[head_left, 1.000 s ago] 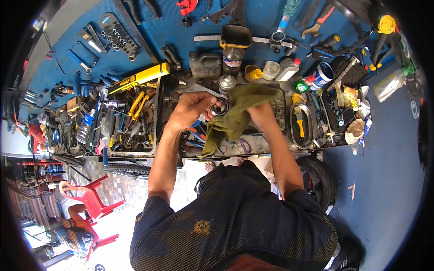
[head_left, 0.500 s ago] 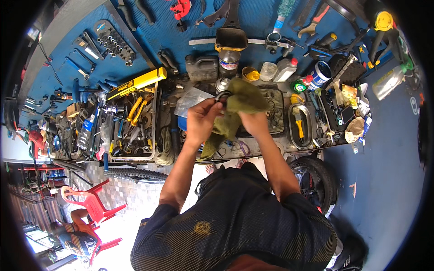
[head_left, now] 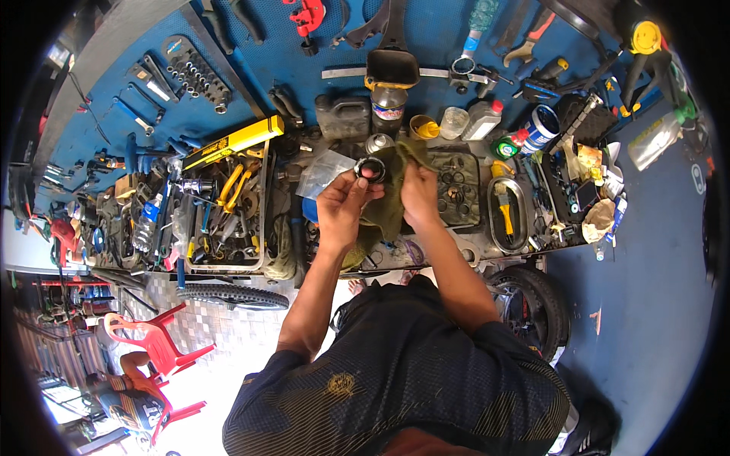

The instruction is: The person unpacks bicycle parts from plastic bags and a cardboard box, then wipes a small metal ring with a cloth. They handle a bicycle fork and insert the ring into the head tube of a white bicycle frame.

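Between the fingers and thumb of my left hand (head_left: 341, 209) is a dark metal ring (head_left: 370, 169), its opening facing up so a fingertip shows through it. My right hand (head_left: 420, 196) is closed on an olive-green rag (head_left: 391, 205), which hangs down between my hands, right beside the ring. Both hands are above the near middle of the workbench. To the right of my right hand lies a dark tray (head_left: 465, 213) with several small rings and round parts in it. A clear plastic bag (head_left: 325, 173) lies just behind my left hand.
An oval metal pan (head_left: 522, 228) with a yellow-handled brush (head_left: 503, 209) stands to the right. On the left, a tool tray (head_left: 264, 216) is crowded with tools. Bottles and a black jug (head_left: 342, 116) line the back. A bicycle tyre (head_left: 232, 296) and red chair (head_left: 156, 342) are below left.
The rag has come away from the ring, which now shows whole. My left hand has turned the ring face up, and my right hand has drawn the rag up beside it.
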Demonstrator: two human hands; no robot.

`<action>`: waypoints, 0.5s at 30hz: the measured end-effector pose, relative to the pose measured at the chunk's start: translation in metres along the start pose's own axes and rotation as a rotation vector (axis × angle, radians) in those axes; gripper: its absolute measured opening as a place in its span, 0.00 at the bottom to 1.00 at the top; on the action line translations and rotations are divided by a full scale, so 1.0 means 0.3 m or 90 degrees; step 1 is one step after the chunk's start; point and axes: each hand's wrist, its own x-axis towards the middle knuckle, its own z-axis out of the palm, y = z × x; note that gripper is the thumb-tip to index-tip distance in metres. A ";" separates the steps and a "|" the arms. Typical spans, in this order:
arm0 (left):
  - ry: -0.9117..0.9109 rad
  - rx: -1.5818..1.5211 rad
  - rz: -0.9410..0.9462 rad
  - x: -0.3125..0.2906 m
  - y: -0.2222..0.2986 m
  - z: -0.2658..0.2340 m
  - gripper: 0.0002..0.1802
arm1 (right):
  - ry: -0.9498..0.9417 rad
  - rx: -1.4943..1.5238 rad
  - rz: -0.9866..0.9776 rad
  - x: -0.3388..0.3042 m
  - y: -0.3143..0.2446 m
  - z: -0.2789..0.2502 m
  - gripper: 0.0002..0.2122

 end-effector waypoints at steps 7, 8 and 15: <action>0.020 -0.046 -0.101 0.044 0.003 -0.028 0.16 | -0.200 -0.042 -0.176 -0.069 0.004 -0.058 0.09; 0.020 -0.079 -0.107 0.041 0.001 -0.016 0.18 | -0.223 -0.153 -0.244 -0.057 0.004 -0.073 0.14; -0.095 -0.161 -0.084 0.032 0.034 0.018 0.28 | -0.194 -0.465 -0.545 -0.115 -0.130 -0.036 0.15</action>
